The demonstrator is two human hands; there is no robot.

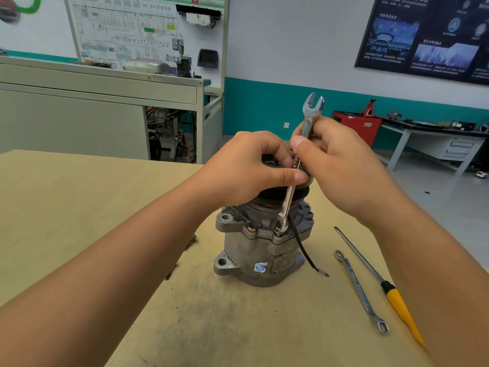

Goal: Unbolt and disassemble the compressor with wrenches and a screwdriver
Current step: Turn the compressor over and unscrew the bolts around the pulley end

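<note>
Left hand (pixel 248 168) grips the compressor (pixel 260 250) top; right hand (pixel 341 165) pinches an upright wrench (pixel 308 117) (ring end on a flange bolt (pixel 279 231)); spare wrench (pixel 361 291) and screwdriver (pixel 397 300) lie right of the compressor.

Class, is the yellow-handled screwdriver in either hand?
No, the screwdriver lies on the table; the right hand grips a wrench.

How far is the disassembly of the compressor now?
Nothing looks removed: the compressor stands whole. In hand: the left hand grips its top, the right hand holds a wrench down on its flange. Left: the bolts and the split; second wrench and screwdriver lie aside.
</note>
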